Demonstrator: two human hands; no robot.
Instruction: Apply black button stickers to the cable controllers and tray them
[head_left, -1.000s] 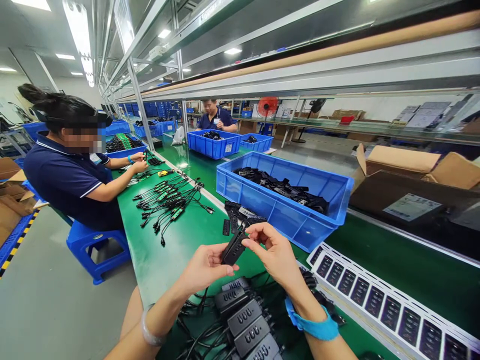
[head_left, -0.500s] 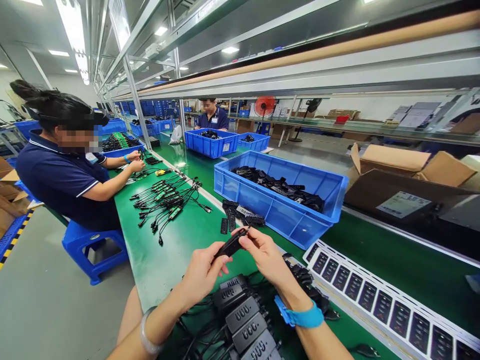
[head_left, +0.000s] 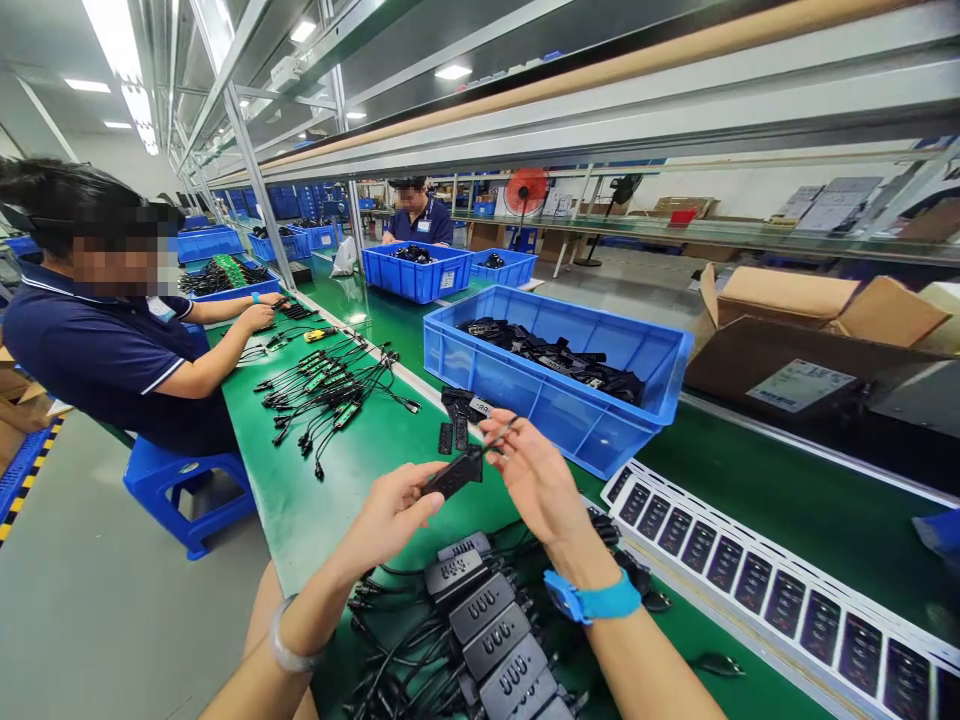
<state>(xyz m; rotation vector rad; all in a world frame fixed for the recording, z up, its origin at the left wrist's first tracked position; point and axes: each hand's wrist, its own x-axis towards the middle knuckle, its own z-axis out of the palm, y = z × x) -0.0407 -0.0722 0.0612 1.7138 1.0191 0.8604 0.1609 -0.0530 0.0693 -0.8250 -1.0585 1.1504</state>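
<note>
My left hand [head_left: 391, 515] grips a slim black plastic case [head_left: 454, 476] between thumb and fingers, tilted over the green bench. At the case's right end, my right hand [head_left: 541, 485] pinches a thin dark cord or strip [head_left: 496, 438]; its exact kind is too fine to make out. Below both hands lies a row of black cased units [head_left: 493, 632] with slots on top and black cables [head_left: 390, 650] beside them. Several loose black case parts [head_left: 454, 425] rest just beyond the held case, against a blue bin [head_left: 559, 425] filled with similar black parts.
Green circuit boards with cables [head_left: 322, 385] are spread on the bench [head_left: 281, 475] to the left. A co-worker [head_left: 112, 330] sits there; another person [head_left: 420, 215] is farther back. White trays of black panels [head_left: 724, 570] run along the right. Smaller blue bins [head_left: 409, 278] stand behind.
My right hand has drawn slightly up and right from the case, with the thin dark piece now stretched between fingers and case. The view has shifted slightly.
</note>
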